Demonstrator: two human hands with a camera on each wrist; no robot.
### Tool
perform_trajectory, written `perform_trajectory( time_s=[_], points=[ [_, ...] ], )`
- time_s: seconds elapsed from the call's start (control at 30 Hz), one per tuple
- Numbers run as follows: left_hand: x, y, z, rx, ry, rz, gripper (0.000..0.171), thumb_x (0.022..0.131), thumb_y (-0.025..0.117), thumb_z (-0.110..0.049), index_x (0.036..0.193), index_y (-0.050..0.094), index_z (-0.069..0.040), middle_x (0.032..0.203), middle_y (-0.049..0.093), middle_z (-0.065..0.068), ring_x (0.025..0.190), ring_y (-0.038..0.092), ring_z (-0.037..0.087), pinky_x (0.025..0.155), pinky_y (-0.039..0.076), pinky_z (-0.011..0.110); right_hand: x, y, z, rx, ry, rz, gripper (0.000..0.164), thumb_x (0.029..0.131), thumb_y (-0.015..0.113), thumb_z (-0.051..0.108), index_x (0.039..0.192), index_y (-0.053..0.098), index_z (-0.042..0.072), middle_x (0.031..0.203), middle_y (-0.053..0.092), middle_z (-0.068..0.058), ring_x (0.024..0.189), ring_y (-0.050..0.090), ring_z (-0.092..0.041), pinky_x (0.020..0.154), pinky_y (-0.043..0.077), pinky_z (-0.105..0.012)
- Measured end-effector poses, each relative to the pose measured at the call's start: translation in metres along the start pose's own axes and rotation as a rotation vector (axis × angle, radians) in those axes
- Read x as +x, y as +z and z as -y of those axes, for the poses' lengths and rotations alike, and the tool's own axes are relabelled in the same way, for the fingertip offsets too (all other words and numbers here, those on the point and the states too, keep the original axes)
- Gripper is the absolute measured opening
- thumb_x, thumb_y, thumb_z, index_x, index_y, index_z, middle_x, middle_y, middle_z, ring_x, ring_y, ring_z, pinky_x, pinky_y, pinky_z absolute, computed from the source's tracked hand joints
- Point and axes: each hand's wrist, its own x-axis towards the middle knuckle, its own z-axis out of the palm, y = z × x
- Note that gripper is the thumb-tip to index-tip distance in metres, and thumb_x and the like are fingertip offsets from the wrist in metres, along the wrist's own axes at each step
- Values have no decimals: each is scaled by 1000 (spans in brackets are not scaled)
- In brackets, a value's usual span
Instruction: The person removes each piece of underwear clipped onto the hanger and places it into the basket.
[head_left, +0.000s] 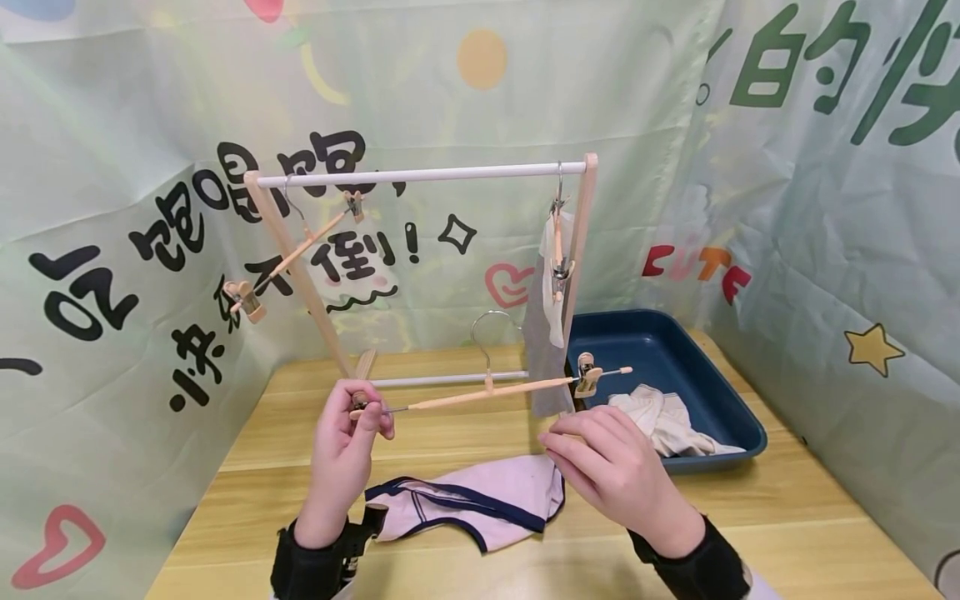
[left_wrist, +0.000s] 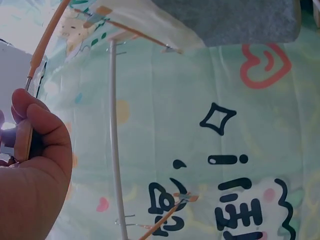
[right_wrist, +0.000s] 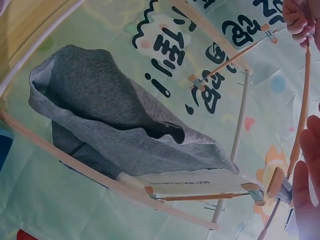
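A wooden clip hanger with a metal hook is held up level above the table. My left hand pinches the clip at its left end between thumb and fingers, as the left wrist view also shows. My right hand is just below the right clip, its fingers loosely bent with nothing between them. In the right wrist view its fingers appear beside that clip. Below the hanger, a pale pink garment with navy trim lies folded over on the table.
Behind stands a small rack with a white top rail. A bare clip hanger hangs at its left, another with a grey and white garment at its right. A dark blue basin at the right contains a cream cloth.
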Motion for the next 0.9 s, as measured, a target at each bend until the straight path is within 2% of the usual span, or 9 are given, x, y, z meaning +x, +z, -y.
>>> perform_trajectory(
  time_s=[0.2, 0.37, 0.57, 0.73, 0.9],
  points=[
    [2, -9, -4, -8, 20, -46, 10, 106, 50, -2, 103, 49, 8, 88, 58, -4, 73, 60, 6, 66, 54, 17, -2, 1, -1, -4, 9, 25, 29, 108, 56, 24, 100, 78, 7, 96, 71, -5, 82, 64, -22, 75, 49, -35],
    [3, -15, -7, -13, 28, -80, 5, 106, 48, -1, 105, 53, 1, 91, 59, -3, 75, 61, 6, 67, 55, 16, -2, 2, -1, -1, 13, 24, 27, 107, 57, 23, 100, 78, 7, 95, 71, -5, 81, 64, -22, 75, 49, -35],
    [4, -22, -9, -34, 38, -101, 10, 107, 46, 0, 106, 55, -3, 90, 60, -2, 76, 62, 6, 66, 54, 16, -2, 3, -1, -2, 15, 29, 28, 108, 56, 24, 100, 78, 8, 94, 71, -5, 81, 63, -21, 75, 49, -34],
    [5, -27, -11, -3, 32, -129, 9, 108, 46, -3, 106, 55, -7, 91, 60, -4, 76, 62, 5, 65, 54, 15, -2, 3, -1, 0, 18, 36, 30, 108, 55, 24, 100, 78, 8, 94, 71, -4, 82, 64, -21, 75, 49, -35],
    [4, -31, -14, -22, 11, -172, 8, 107, 47, -3, 107, 55, -6, 90, 60, -1, 76, 61, 6, 65, 54, 16, -3, 4, -1, 1, 20, 40, 30, 109, 54, 25, 100, 77, 8, 94, 70, -4, 82, 63, -22, 76, 48, -35]
  ],
)
